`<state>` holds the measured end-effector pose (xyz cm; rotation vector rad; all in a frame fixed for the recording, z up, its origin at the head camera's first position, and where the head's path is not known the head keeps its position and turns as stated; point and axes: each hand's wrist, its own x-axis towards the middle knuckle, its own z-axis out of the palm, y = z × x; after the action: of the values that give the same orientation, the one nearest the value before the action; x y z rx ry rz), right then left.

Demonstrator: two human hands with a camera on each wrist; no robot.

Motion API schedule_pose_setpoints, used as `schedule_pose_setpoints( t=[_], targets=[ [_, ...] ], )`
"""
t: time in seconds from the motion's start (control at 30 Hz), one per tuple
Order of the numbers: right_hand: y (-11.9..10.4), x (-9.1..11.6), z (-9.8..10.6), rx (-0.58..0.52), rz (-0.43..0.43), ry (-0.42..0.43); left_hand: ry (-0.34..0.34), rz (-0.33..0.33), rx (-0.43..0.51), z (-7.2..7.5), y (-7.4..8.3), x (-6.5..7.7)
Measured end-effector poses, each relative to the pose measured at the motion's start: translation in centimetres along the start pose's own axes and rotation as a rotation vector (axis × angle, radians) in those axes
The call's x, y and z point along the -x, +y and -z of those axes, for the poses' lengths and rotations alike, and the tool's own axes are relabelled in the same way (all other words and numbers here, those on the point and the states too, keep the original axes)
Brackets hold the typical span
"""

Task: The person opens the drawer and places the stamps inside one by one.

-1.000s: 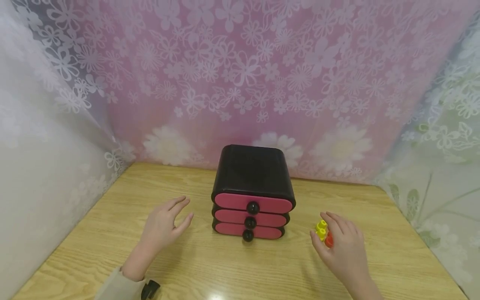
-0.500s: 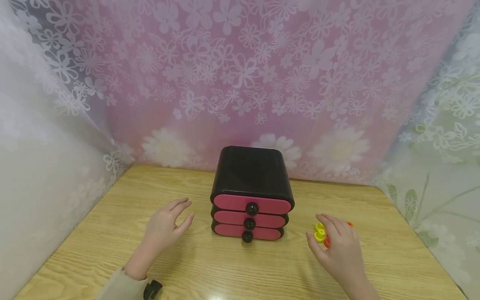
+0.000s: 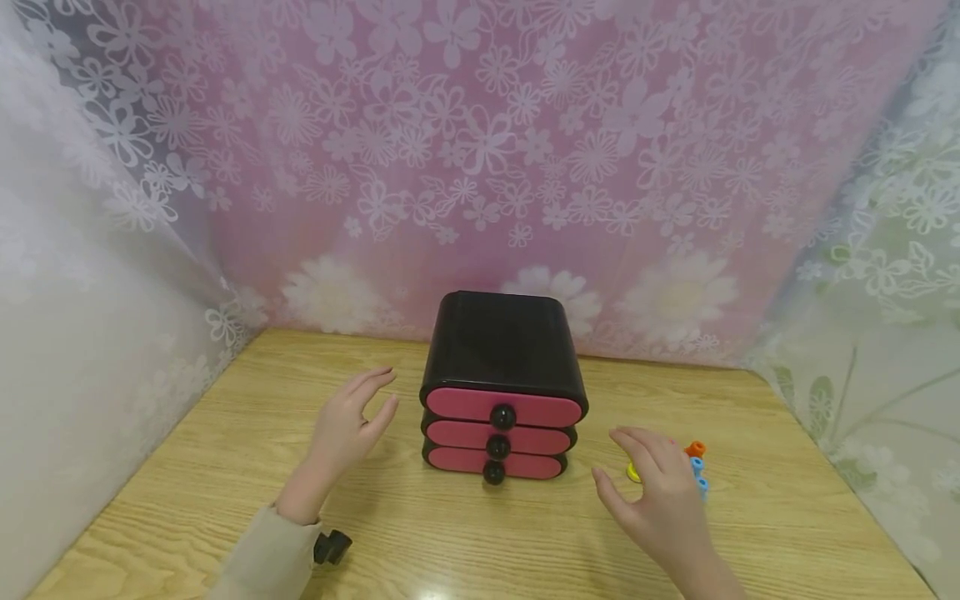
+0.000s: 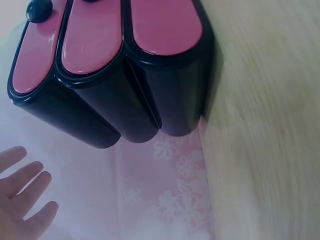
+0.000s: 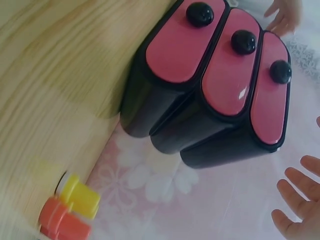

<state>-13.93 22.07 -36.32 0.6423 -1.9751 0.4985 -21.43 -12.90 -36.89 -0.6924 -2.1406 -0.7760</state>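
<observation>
A black drawer box (image 3: 506, 342) with three pink drawer fronts and round black knobs stands mid-table, all drawers closed. To its left my left hand (image 3: 341, 429) hovers with fingers loosely bent and thumb apart, touching nothing. On the other side my right hand (image 3: 663, 496) is held in the air, thumb spread from the fingers, nothing in it. Beneath and behind that hand lie small plastic pieces: an orange one (image 3: 696, 450), blue ones (image 3: 699, 475) and a yellow one (image 3: 633, 472), partly hidden. In the right wrist view a yellow piece (image 5: 79, 197) sits beside a red piece (image 5: 62, 220).
The wooden table (image 3: 465, 533) meets a pink floral cloth (image 3: 480, 167) at the back. Pale floral cloths hang at the left (image 3: 97, 275) and right (image 3: 885, 292). A black strap piece (image 3: 332, 547) is on the left sleeve.
My left hand has moved up and right, closer to the drawer box. My right hand has shifted left, uncovering the orange and blue pieces. The drawers stay closed.
</observation>
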Motion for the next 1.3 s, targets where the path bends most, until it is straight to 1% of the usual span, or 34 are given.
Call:
schedule_pose_setpoints(
  t=[0.07,0.17,0.37,0.47,0.67,0.9,1.03,1.13,1.23,1.3],
  targets=[
    [-0.2,-0.1,-0.4,-0.017,0.021,0.003,-0.008,0.022,0.031,-0.4,0.1,-0.4],
    [-0.5,-0.3,-1.0,-0.046,0.062,0.013,-0.015,0.035,0.084,-1.0,0.2,-1.0],
    [-1.2,-0.8,-2.2,-0.103,0.113,-0.001,0.002,0.011,0.194,-2.0,0.3,-2.2],
    [-1.6,-0.9,-2.8,-0.125,0.123,-0.022,-0.001,0.001,0.24,-2.5,0.3,-2.5],
    [-2.2,-1.2,-3.9,-0.142,0.145,-0.03,-0.016,-0.017,0.288,-3.0,0.4,-3.1],
    [-2.6,-1.8,-5.1,-0.161,0.17,0.01,0.019,-0.05,0.349,-3.7,0.1,-3.8],
    [-2.8,-2.1,-5.6,-0.176,0.184,0.013,0.025,-0.077,0.395,-4.1,-0.1,-4.2],
    [-3.0,-2.4,-5.9,-0.189,0.191,0.006,0.013,-0.097,0.434,-4.2,-0.2,-4.5],
    [-3.1,-2.6,-6.2,-0.196,0.195,-0.004,-0.013,-0.085,0.466,-4.2,0.0,-4.9],
    [-3.1,-2.7,-6.4,-0.196,0.2,-0.008,-0.025,-0.077,0.497,-3.8,0.6,-5.2]
  ],
)
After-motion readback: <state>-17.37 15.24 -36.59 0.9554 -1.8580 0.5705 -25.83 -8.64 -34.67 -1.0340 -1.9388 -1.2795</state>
